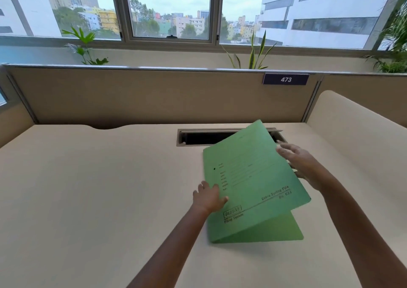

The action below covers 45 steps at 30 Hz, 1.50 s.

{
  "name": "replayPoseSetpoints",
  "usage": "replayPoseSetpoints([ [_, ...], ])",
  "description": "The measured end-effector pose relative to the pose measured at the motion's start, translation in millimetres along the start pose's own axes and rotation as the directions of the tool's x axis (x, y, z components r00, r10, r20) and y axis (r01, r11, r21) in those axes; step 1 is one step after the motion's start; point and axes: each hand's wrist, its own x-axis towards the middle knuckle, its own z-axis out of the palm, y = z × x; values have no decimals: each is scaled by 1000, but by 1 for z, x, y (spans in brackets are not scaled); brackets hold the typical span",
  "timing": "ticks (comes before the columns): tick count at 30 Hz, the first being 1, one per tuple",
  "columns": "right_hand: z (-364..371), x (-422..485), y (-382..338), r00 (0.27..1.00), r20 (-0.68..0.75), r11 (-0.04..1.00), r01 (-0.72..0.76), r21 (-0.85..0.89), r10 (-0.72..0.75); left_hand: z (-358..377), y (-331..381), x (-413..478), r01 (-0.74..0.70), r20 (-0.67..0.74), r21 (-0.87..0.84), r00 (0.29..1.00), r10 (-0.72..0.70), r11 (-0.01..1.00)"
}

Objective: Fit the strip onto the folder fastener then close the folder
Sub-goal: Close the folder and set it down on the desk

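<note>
A green paper folder [253, 184] with black print lies on the beige desk, right of centre. Its front cover is partly raised, tilted over the back cover [286, 232], which rests flat on the desk. My left hand [209, 197] rests on the cover's left edge near the spine, fingers spread on the paper. My right hand [301, 166] is at the cover's right edge, fingers apart, thumb hidden behind the cover. The fastener and the strip are hidden under the cover.
A cable slot [209, 137] with an open lid is cut into the desk [88, 188] just behind the folder. A beige partition [154, 98] with a "473" label [285, 79] rises behind the desk. A curved side panel [356, 120] stands at the right.
</note>
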Motion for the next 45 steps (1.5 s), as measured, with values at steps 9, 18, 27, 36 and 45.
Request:
replayPoseSetpoints([
  [9, 22, 9, 81, 989, -121, 774, -146, -616, 90, 25, -10, 8, 177, -7, -403, 980, -197, 898],
  [18, 74, 3, 135, 998, -15, 633, -52, -772, 64, 29, -9, 17, 274, 57, -659, 947, -316, 700],
  [27, 84, -1, 150, 997, -3, 622, -49, -782, 75, 26, 4, 12, 259, 205, -945, 945, -256, 199],
  [36, 59, -2, 132, 989, -145, 848, -58, -528, -22, 10, 0, 3, 91, 70, -994, 958, -279, 64],
  [45, 37, 0, 111, 951, 157, 880, -307, 363, 267, -25, -37, -1, -58, -55, -998, 929, -365, 2],
])
